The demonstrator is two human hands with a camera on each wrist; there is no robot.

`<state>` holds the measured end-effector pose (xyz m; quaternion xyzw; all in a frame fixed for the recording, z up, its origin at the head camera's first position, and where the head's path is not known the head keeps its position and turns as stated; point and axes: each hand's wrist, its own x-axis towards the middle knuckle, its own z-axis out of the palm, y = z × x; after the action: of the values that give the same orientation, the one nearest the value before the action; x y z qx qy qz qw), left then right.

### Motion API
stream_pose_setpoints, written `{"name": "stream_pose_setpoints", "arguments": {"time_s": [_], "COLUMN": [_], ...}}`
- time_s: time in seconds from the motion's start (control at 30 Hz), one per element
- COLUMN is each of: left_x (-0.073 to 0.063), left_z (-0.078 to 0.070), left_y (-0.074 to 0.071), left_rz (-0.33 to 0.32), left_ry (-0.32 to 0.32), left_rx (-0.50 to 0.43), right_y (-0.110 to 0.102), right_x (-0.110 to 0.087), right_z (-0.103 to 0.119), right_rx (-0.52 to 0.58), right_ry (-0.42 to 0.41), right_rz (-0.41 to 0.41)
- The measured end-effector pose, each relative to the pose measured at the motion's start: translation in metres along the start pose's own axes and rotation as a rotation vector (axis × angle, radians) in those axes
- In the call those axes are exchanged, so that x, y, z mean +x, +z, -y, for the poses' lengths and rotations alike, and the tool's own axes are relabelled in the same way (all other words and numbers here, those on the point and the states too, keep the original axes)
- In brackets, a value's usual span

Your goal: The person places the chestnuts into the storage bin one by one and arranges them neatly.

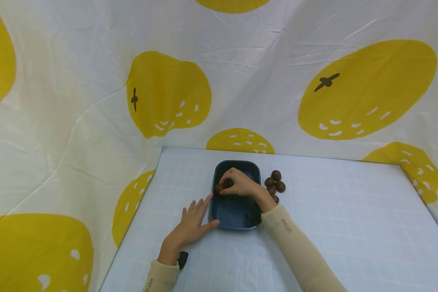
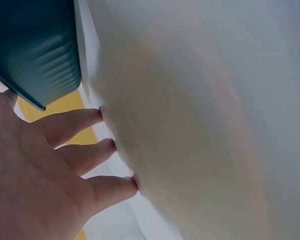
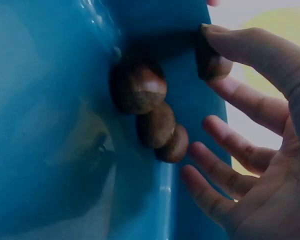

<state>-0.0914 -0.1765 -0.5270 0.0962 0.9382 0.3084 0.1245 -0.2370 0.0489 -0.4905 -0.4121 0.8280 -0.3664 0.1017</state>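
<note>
Inside the dark blue tray [image 1: 228, 213], toward its left wall and in the far half, the right hand [image 1: 240, 183] pinches one chestnut [image 3: 212, 62] between thumb and forefinger, its other fingers reaching loosely past three more chestnuts [image 3: 156, 125] lined up along the wall. That pinch should serve well for so round and smooth a nut, provided the pads stay on its fullest part; squeezing toward an edge could make it pop free. It would help to keep the trailing fingers clear of the row, since a brush could set those nuts rolling. The left hand [image 1: 191, 227] is spread and grasps nothing, thumb and forefinger at the tray's left rim, other fingertips resting on the tabletop [image 1: 343, 219]; light, even pressure there ought to steady the tray without tipping it. At least five loose chestnuts [image 1: 280, 186] cluster just right of the tray, close by the right sleeve [image 1: 295, 243], so the forearm is best held high enough not to scatter them.
</note>
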Motion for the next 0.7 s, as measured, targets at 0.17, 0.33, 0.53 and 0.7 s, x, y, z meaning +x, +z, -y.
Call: {"name": "stream_pose_setpoints", "arguments": {"time_s": [0.17, 0.33, 0.53, 0.7], "left_x": [0.001, 0.001, 0.002, 0.002], "left_z": [0.002, 0.003, 0.003, 0.003], "left_y": [0.002, 0.003, 0.003, 0.002], "left_rz": [0.001, 0.0, 0.001, 0.001], "left_ry": [-0.001, 0.0, -0.002, -0.002], "left_rx": [0.003, 0.001, 0.004, 0.006], "right_y": [0.004, 0.006, 0.009, 0.011], "right_x": [-0.002, -0.002, -0.002, -0.001], "right_z": [0.001, 0.0, -0.003, -0.002], "right_rx": [-0.016, -0.069, -0.114, -0.124], "right_ry": [0.095, 0.117, 0.105, 0.113], "right_rz": [0.045, 0.074, 0.108, 0.123]}}
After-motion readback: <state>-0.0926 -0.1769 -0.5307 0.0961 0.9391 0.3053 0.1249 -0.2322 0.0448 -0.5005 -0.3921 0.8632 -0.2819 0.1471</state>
